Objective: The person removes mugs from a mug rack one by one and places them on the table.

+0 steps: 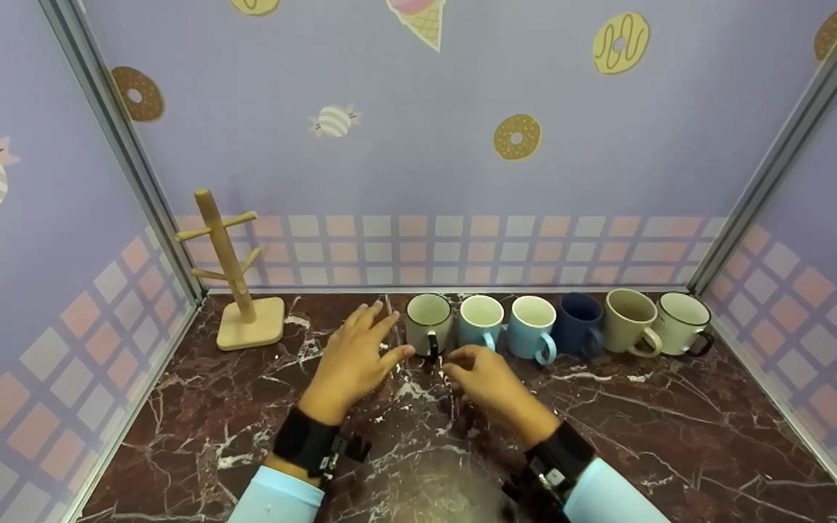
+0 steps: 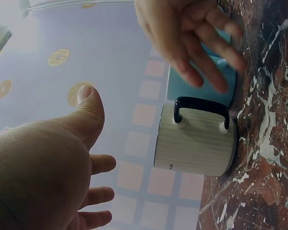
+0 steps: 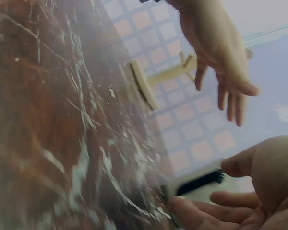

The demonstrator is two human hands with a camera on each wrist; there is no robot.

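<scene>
A cream ribbed mug (image 2: 194, 143) with a dark rim and black handle (image 2: 201, 102) stands upright at the left end of a mug row. My left hand (image 1: 354, 357) is spread just left of this mug, its thumb pointing toward the handle and nothing in its grasp. On the handle's right side hovers my right hand (image 1: 490, 380), fingers loosely bent and apart, holding nothing. In the right wrist view, the right thumb and fingers frame the black handle (image 3: 200, 182) without closing round it. A light blue mug (image 1: 482, 323) stands just beyond the right fingers.
Further right stand another light blue mug (image 1: 530, 327), a navy mug (image 1: 580, 327), a beige mug (image 1: 625, 327) and a white dark-rimmed mug (image 1: 680, 330). A wooden mug tree (image 1: 226, 254) with bare pegs stands back left on the dark marbled tabletop (image 1: 644, 436). Patterned walls enclose three sides.
</scene>
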